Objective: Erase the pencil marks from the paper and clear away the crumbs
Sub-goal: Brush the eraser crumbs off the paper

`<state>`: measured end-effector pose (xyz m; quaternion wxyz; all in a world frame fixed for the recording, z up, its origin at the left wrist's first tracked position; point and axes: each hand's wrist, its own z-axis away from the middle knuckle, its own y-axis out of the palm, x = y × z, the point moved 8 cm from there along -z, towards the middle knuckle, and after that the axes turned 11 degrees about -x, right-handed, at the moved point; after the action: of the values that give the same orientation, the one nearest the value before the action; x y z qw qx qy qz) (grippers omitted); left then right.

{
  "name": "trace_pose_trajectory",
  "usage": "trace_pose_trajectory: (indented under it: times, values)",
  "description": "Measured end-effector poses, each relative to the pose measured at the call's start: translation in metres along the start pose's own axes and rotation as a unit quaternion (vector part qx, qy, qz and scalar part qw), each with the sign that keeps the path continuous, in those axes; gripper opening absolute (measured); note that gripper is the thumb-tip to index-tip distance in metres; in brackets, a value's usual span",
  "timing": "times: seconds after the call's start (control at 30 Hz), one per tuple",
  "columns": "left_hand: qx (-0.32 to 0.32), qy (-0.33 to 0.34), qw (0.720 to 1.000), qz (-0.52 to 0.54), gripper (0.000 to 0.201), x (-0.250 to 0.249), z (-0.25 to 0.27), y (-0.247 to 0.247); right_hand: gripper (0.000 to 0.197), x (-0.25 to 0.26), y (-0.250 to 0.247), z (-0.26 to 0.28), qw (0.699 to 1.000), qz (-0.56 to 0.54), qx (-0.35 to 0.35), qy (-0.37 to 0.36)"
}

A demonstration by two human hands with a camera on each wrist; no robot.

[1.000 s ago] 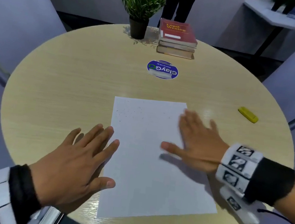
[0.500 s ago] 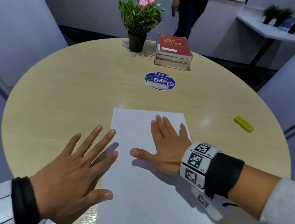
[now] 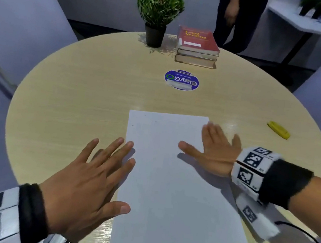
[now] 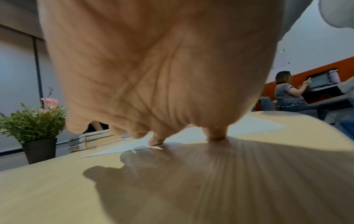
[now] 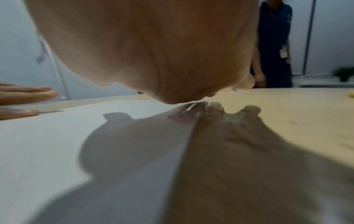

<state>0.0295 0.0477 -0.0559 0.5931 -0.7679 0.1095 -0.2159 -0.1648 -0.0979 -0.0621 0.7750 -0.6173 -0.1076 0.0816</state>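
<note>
- Paper (image 3: 168,183): thin, light, likely slides and creases; best pinned flat near an edge.
- Left hand (image 3: 89,181): spread, fingertips on left edge.
- Right hand (image 3: 212,152): flat, fingers straight, holding nothing.

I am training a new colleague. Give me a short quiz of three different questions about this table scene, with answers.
1. True or false: the right hand holds the yellow eraser.
2. Multiple choice: the left hand lies flat at which edge of the paper? A) far edge B) left edge C) right edge
3. Fill in: the flower pot stands beside a stack of ____.

Key: 1. False; the eraser lies alone on the table, and the hand is flat at the paper's right edge. 2. B. 3. books.
</note>
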Motion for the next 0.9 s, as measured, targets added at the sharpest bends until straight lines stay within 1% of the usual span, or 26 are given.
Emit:
trace_pose_trajectory:
  times: [0.03,0.07,0.1,0.13,0.17,0.2,0.27,0.3,0.33,0.4,0.43,0.5,0.53,0.57,0.6,0.63,0.67,0.7,0.73,0.77,0.8,0.83,0.9]
  values:
    - [0.005,0.004,1.000,0.001,0.082,0.000,-0.001,0.001,0.131,0.013,-0.007,-0.001,1.000,0.001,-0.012,-0.028]
    - [0.012,0.009,1.000,0.000,0.083,0.000,-0.002,0.001,0.122,0.040,-0.011,-0.001,0.996,-0.006,-0.020,-0.086]
    - [0.022,0.012,1.000,0.000,0.083,0.001,-0.004,0.001,0.112,0.074,-0.012,0.000,0.988,-0.023,-0.015,-0.153]
    - [0.033,0.012,0.999,0.003,0.083,0.001,-0.004,0.001,0.102,0.110,-0.010,0.003,0.977,-0.049,0.007,-0.209]
    - [0.044,0.013,0.999,0.009,0.081,0.001,-0.004,0.001,0.095,0.141,-0.007,0.006,0.966,-0.075,0.033,-0.245]
    - [0.050,0.015,0.998,0.017,0.079,0.001,-0.005,0.000,0.090,0.161,0.000,0.006,0.960,-0.094,0.060,-0.258]
    - [0.050,0.017,0.998,0.021,0.077,0.001,-0.005,-0.001,0.081,0.172,0.014,0.001,0.956,-0.098,0.096,-0.259]
    - [0.048,0.014,0.999,0.016,0.078,0.001,-0.004,0.000,0.080,0.167,0.019,-0.001,0.957,-0.095,0.102,-0.253]
    - [0.047,0.008,0.999,0.009,0.080,0.001,-0.003,0.000,0.082,0.154,0.021,-0.005,0.962,-0.106,0.098,-0.231]
    - [0.038,0.003,0.999,-0.007,0.082,0.001,-0.002,0.001,0.095,0.116,0.017,-0.013,0.979,-0.129,0.071,-0.141]
    - [0.037,0.003,0.999,-0.009,0.082,0.000,-0.001,0.001,0.102,0.092,0.013,-0.017,0.987,-0.121,0.053,-0.091]
    - [0.038,0.003,0.999,-0.003,0.082,0.000,0.001,0.002,0.113,0.045,0.008,-0.023,0.994,-0.103,0.023,0.006]
    - [0.042,0.002,0.999,0.001,0.082,0.000,0.002,0.003,0.118,0.030,0.006,-0.023,0.995,-0.089,0.002,0.036]
    - [0.048,0.000,0.999,0.002,0.083,0.001,0.002,0.004,0.122,0.029,0.003,-0.022,0.997,-0.069,-0.024,0.036]
    - [0.055,-0.002,0.998,0.003,0.083,0.001,0.001,0.004,0.122,0.044,0.000,-0.019,0.997,-0.057,-0.044,-0.002]
    - [0.064,-0.003,0.998,0.006,0.083,0.001,0.001,0.004,0.117,0.072,0.000,-0.016,0.995,-0.054,-0.054,-0.069]
    - [0.071,-0.004,0.997,0.012,0.082,0.001,0.000,0.004,0.108,0.108,0.002,-0.010,0.987,-0.068,-0.046,-0.139]
    - [0.078,-0.003,0.997,0.021,0.081,0.001,-0.001,0.003,0.099,0.140,0.005,-0.003,0.977,-0.091,-0.021,-0.192]
    - [0.081,-0.001,0.996,0.027,0.079,0.001,-0.001,0.001,0.093,0.165,0.010,0.001,0.969,-0.108,0.011,-0.221]
    - [0.082,-0.001,0.996,0.027,0.079,0.001,-0.002,0.001,0.090,0.178,0.016,0.000,0.966,-0.113,0.035,-0.231]
    - [0.082,-0.004,0.996,0.020,0.080,0.001,-0.002,0.001,0.090,0.179,0.019,-0.007,0.967,-0.116,0.042,-0.224]
    - [0.080,-0.006,0.997,0.008,0.082,0.002,-0.002,0.002,0.091,0.169,0.021,-0.018,0.970,-0.138,0.037,-0.196]
    - [0.062,-0.011,0.998,-0.002,0.083,0.002,-0.001,0.004,0.099,0.124,0.020,-0.034,0.977,-0.180,0.026,-0.107]
